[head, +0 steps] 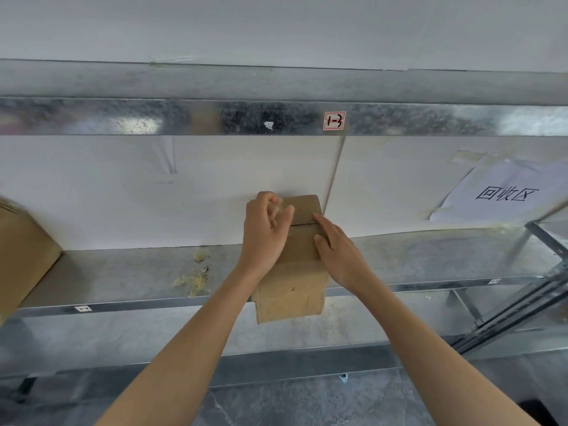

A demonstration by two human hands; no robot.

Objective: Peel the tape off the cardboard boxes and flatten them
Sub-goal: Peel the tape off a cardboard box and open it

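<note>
I see the small cardboard box (292,290) overhanging the shelf (123,272) at its front edge, flaps closed, contents hidden. My left hand (266,229) pinches a tape wad (278,207) in curled fingers at the box's far top. My right hand (338,253) presses the top, fingers straight.

A small cardboard box (292,290) sat on a metal shelf (123,272), its near end hanging over the front edge. The left grip (266,232) pinched a crumpled wad of tape (278,207) at the box's far left corner, while the right grip (339,253) rested straight-fingered on its top. Tape scraps (196,278) lay on the shelf to the left.
</note>
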